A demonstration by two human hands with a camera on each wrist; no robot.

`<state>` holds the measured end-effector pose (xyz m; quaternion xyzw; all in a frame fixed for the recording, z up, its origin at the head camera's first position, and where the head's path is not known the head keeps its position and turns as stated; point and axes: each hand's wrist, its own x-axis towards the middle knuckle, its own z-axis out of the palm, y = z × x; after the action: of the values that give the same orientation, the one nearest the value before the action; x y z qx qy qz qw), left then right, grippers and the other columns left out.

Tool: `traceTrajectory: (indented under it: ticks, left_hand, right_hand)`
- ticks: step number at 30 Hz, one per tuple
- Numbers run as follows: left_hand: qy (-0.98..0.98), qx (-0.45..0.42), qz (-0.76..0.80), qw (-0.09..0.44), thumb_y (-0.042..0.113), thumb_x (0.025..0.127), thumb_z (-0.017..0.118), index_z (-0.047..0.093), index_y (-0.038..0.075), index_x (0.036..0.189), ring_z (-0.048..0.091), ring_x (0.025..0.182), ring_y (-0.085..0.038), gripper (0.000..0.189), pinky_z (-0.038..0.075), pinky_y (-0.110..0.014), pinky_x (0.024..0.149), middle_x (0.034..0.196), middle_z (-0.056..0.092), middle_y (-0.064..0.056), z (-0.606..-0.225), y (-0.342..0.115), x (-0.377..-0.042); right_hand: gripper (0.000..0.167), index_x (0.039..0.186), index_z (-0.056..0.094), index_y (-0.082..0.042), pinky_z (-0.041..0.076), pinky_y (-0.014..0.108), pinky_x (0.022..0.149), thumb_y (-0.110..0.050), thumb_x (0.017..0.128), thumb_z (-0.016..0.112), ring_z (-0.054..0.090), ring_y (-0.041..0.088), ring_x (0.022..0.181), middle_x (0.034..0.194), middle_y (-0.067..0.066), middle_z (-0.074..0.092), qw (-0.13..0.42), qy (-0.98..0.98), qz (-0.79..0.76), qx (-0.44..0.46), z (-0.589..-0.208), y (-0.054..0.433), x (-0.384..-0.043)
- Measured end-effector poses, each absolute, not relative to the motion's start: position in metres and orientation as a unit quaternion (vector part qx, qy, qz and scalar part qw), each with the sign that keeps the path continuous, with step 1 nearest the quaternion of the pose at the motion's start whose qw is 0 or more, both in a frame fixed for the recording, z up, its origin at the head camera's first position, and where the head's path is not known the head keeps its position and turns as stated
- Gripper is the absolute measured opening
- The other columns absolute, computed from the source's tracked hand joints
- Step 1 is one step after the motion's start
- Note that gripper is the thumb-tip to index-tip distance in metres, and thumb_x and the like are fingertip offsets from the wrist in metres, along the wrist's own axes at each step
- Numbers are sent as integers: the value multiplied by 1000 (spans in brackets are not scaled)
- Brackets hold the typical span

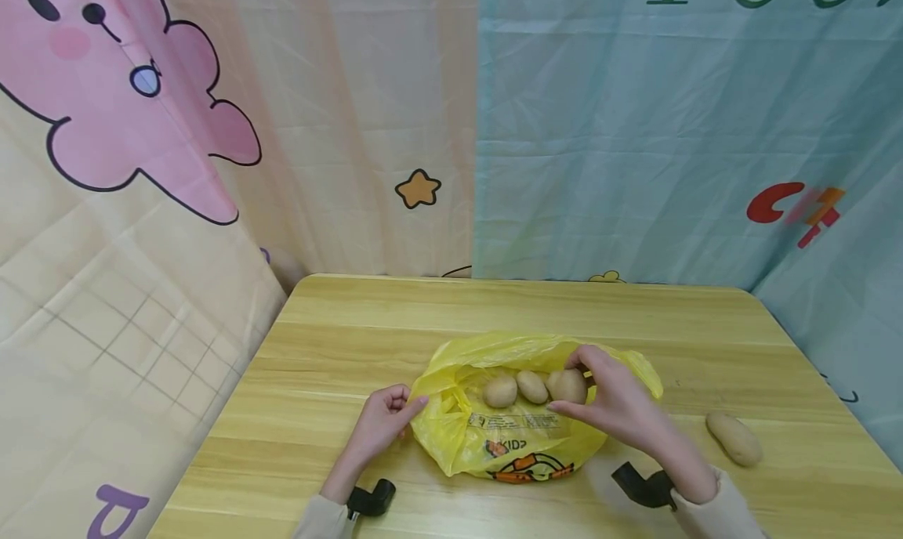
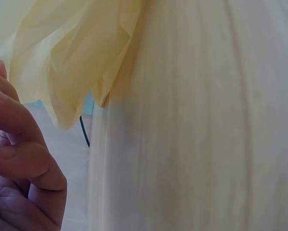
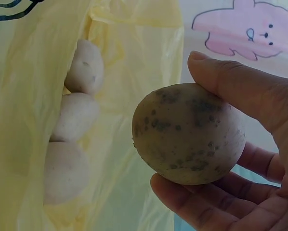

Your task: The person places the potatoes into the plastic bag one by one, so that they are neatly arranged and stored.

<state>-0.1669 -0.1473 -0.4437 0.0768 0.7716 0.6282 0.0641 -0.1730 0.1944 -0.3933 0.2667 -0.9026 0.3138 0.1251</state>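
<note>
A yellow plastic bag [image 1: 508, 445] lies on the table with its mouth spread open. My left hand [image 1: 384, 417] pinches the left edge of its mouth; in the left wrist view the curled fingers [image 2: 26, 125] show beside the bag [image 2: 79, 57], their tips partly out of frame. With thumb and fingers, my right hand [image 1: 614, 398] grips a round potato [image 1: 567, 386] over the mouth. Dark spots mark this potato [image 3: 189, 134] in the right wrist view. Beyond it, three paler potatoes [image 3: 76, 120] lie in a row inside the bag, partly covered by its side.
One longer potato [image 1: 734, 439] lies on the wooden table [image 1: 339, 320] to the right of the right forearm. Printed curtains [image 1: 353, 132] hang behind the table and along its sides. Black camera mounts [image 1: 372, 497] are strapped at both wrists.
</note>
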Motion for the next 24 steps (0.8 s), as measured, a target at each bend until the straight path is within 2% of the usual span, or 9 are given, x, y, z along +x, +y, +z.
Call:
traceTrajectory:
  ticks: [10,14,24]
  left_hand:
    - [774,74,626,65,11,91,65,51,2,71,41,45,-12,27,34,-19,43,54,44,-1,-443,-147,-167]
    - [774,77,626,64,11,91,65,50,2,71,40,44,-12,27,33,-19,43,54,43,0,-443,-147,-167]
    - [773,76,627,64,10,91,65,51,1,71,40,44,-11,26,33,-19,43,54,43,0,-442,-146,-166]
  right_hand:
    - [49,86,47,-13,38,23,54,-24,65,89,41,11,65,77,-6,42,116,-898,309,290,-403,178,-182]
    - [48,86,46,-13,37,23,52,-26,67,88,39,9,65,77,-5,42,83,-904,313,280,-406,172,-184]
    - [48,85,45,-11,36,23,48,-26,68,87,39,12,62,75,-3,41,42,-915,304,263,-414,158,-185]
